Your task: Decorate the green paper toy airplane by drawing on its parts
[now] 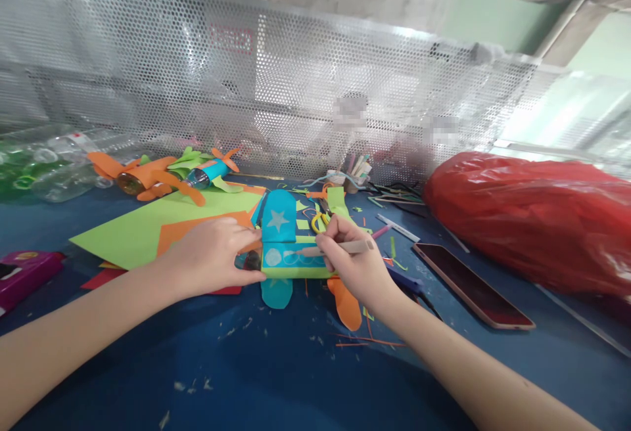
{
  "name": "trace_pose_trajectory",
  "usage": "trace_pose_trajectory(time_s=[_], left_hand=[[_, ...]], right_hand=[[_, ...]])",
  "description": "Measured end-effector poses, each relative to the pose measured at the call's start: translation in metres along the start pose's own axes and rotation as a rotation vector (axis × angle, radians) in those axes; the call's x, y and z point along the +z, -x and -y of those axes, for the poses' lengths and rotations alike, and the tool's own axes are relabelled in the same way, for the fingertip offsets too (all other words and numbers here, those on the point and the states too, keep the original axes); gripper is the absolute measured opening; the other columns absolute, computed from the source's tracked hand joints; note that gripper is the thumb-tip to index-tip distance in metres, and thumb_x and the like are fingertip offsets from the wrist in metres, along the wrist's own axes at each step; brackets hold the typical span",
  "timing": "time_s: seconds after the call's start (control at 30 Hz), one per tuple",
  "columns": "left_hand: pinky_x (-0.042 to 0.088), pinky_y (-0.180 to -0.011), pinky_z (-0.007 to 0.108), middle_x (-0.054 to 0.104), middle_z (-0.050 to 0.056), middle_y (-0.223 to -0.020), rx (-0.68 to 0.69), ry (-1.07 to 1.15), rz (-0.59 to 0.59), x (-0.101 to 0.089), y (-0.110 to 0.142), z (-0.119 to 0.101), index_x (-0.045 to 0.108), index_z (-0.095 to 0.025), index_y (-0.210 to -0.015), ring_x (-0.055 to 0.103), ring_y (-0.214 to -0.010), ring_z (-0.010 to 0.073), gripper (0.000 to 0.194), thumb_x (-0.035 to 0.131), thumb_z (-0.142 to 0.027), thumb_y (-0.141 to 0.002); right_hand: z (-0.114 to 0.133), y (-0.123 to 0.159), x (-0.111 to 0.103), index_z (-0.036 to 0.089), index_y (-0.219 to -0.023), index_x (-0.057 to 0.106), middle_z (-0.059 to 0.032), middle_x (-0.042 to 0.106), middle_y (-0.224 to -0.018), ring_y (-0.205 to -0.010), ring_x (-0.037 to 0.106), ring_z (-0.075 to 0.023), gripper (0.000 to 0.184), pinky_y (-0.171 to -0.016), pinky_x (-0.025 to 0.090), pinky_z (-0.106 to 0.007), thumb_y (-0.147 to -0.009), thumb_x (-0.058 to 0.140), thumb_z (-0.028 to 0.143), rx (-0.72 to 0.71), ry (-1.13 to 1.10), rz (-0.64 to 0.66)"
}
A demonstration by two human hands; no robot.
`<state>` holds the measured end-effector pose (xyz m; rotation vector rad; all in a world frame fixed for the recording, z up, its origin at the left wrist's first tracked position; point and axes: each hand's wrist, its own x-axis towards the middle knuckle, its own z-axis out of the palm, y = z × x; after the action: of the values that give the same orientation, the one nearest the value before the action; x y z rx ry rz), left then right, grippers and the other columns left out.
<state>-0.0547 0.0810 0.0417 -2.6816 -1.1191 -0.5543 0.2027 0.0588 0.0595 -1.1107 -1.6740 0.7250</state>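
Observation:
A toy plane (279, 224), made from a bottle wrapped in blue and green paper, lies across the middle of the table. White stars mark its blue wings, and round white outlines run along its side. My left hand (217, 253) grips the bottle's clear neck end at the left, fingers and thumb closed around it. In my right hand (352, 257) is a pale marker pen (357, 246), its tip against the blue side beside the round outlines. An orange paper piece (346, 306) sticks out below my right hand; how it is attached is hidden.
Green paper (123, 230) and orange sheets lie left. Behind them are two more bottle planes (142, 178) and clear bottles (64, 175). Yellow-handled scissors (318, 222), paper scraps and a phone (473, 286) lie right, near a red plastic bag (532, 221). A perforated metal screen (197, 76) stands behind.

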Motion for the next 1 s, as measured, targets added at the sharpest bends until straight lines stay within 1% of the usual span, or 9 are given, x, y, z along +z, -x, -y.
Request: trace_pose_trajectory(time_s=[0.17,0.33,0.57,0.67,0.8,0.9,1.0], left_hand=[[0.053,-0.076,0.04,0.079,0.008,-0.095,-0.009,-0.015,0.018,-0.0034,-0.0004,-0.0027,0.075,-0.019,-0.107,0.069,-0.09,0.0296,0.036,0.071,-0.051,-0.093],[0.053,-0.076,0.04,0.079,0.008,-0.098,-0.013,-0.005,0.015,-0.0029,-0.0004,-0.0021,0.075,-0.02,-0.11,0.07,-0.091,0.0296,0.036,0.074,-0.05,-0.092],[0.053,-0.076,0.041,0.078,0.01,-0.098,-0.015,0.018,0.008,-0.0017,-0.0003,-0.0011,0.075,-0.019,-0.109,0.069,-0.09,0.0308,0.037,0.07,-0.053,-0.093],[0.052,-0.075,0.04,0.078,0.008,-0.095,-0.015,0.01,0.008,-0.0008,-0.0003,-0.0007,0.075,-0.021,-0.108,0.069,-0.089,0.0303,0.036,0.07,-0.053,-0.092],[0.053,-0.077,0.041,0.079,0.009,-0.1,0.005,0.001,-0.009,0.0001,-0.0002,0.0,0.075,-0.02,-0.109,0.07,-0.092,0.0304,0.037,0.069,-0.053,-0.093],[0.053,-0.075,0.041,0.079,0.009,-0.097,0.008,0.002,-0.006,0.0003,-0.0002,0.0005,0.076,-0.02,-0.105,0.07,-0.089,0.0304,0.036,0.071,-0.053,-0.092],[0.053,-0.075,0.041,0.078,0.01,-0.097,0.01,0.004,-0.006,0.0003,0.0,0.0007,0.075,-0.019,-0.107,0.07,-0.089,0.0308,0.037,0.071,-0.053,-0.092]], right_hand=[[-0.002,-0.0008,-0.0005,0.026,-0.065,0.041,0.0076,0.043,-0.054,-0.052,0.041,-0.0125,0.026,-0.056,0.037,-0.029,-0.083,0.06,0.029,-0.008,-0.008,-0.002],[-0.0026,-0.0009,-0.0011,0.026,-0.066,0.041,0.0072,0.044,-0.053,-0.052,0.04,-0.0128,0.028,-0.054,0.037,-0.028,-0.084,0.062,0.031,-0.02,0.015,-0.007],[-0.0017,-0.0009,-0.0021,0.027,-0.065,0.041,0.0071,0.044,-0.052,-0.052,0.04,-0.0131,0.029,-0.054,0.039,-0.028,-0.084,0.062,0.031,-0.024,0.023,-0.011],[-0.0024,-0.0008,-0.0019,0.027,-0.066,0.041,0.007,0.043,-0.052,-0.052,0.04,-0.0133,0.028,-0.054,0.039,-0.028,-0.084,0.062,0.031,-0.026,0.018,-0.008],[-0.0026,-0.001,-0.001,0.027,-0.066,0.041,0.0071,0.044,-0.053,-0.053,0.041,-0.0132,0.027,-0.055,0.038,-0.029,-0.084,0.061,0.031,-0.02,0.017,-0.005],[-0.002,-0.001,-0.0004,0.026,-0.066,0.042,0.007,0.045,-0.054,-0.052,0.041,-0.0127,0.026,-0.056,0.037,-0.029,-0.083,0.06,0.031,-0.011,0.011,0.006],[-0.0018,-0.0009,-0.0003,0.026,-0.066,0.042,0.0077,0.044,-0.053,-0.051,0.041,-0.0124,0.026,-0.055,0.037,-0.029,-0.084,0.061,0.032,-0.002,-0.012,0.021]])
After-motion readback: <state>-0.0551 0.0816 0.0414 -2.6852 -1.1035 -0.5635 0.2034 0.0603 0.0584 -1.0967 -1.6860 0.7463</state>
